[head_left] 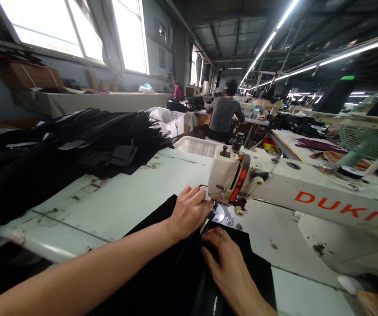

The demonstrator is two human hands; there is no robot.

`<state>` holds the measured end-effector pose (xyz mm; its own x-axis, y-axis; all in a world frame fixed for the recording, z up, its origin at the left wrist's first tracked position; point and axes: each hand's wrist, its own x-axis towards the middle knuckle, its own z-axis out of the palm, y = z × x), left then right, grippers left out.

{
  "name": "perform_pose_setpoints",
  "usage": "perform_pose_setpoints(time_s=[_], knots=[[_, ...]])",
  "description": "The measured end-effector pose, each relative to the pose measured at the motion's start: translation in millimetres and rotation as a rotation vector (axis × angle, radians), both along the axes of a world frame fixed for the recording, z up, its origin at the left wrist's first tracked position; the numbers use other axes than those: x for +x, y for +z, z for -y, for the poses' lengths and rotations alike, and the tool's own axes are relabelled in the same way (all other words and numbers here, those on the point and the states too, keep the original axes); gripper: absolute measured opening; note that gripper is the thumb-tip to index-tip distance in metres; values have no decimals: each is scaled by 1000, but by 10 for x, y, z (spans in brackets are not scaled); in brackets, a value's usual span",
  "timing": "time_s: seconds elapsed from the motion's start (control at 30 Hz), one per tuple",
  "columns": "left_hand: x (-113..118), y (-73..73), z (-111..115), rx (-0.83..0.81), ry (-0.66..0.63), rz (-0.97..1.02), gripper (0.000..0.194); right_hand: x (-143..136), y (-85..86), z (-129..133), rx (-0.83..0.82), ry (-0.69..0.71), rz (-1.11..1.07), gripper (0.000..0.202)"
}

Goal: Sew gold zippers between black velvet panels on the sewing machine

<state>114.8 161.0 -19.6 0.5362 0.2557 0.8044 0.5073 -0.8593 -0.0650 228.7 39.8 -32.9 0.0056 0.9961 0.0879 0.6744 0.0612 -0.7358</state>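
A black fabric piece (pixel 162 263) lies over the sewing machine's bed, below the needle area. Along it runs a zipper (pixel 205 224) with gold-coloured teeth. My left hand (pixel 190 213) is closed on the fabric, its fingertips close beside the presser foot and partly hidden. Nearer to me, my right hand (pixel 225 259) grips the fabric beside the zipper, thumb and fingers curled. A black band with pale lettering (pixel 215 305) shows below it. The white sewing machine (pixel 307 193) reaches in from the right, its head just beyond my hands.
A big pile of black cut pieces (pixel 77 140) covers the table's left part. White plastic bins (pixel 195 145) stand behind the table. A co-worker (pixel 225 112) sits ahead, back turned. On the right are a green fan (pixel 363 136) and a thread spool (pixel 350 172).
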Motion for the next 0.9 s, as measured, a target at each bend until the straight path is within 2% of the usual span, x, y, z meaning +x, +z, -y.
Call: perform_pose_setpoints(time_s=[0.13, 0.27, 0.37, 0.5, 0.67, 0.9], knots=[[9, -10, -14, 5, 3, -4, 36, 89, 72, -34, -61, 60, -35, 24], [11, -20, -23, 3, -1, -10, 35, 203, 129, -59, -40, 87, -140, 23], [9, -20, -23, -2, -15, -16, 35, 361, 110, -150, -12, -44, -259, 25], [15, -15, -27, -11, -28, -16, 34, 565, 18, -418, 14, -231, -358, 36], [33, -45, -39, -44, -30, 5, 31, 591, -71, -688, 33, -278, -446, 36], [33, -114, -55, -83, -24, 29, 29, 574, -125, -689, 115, -330, -398, 26]])
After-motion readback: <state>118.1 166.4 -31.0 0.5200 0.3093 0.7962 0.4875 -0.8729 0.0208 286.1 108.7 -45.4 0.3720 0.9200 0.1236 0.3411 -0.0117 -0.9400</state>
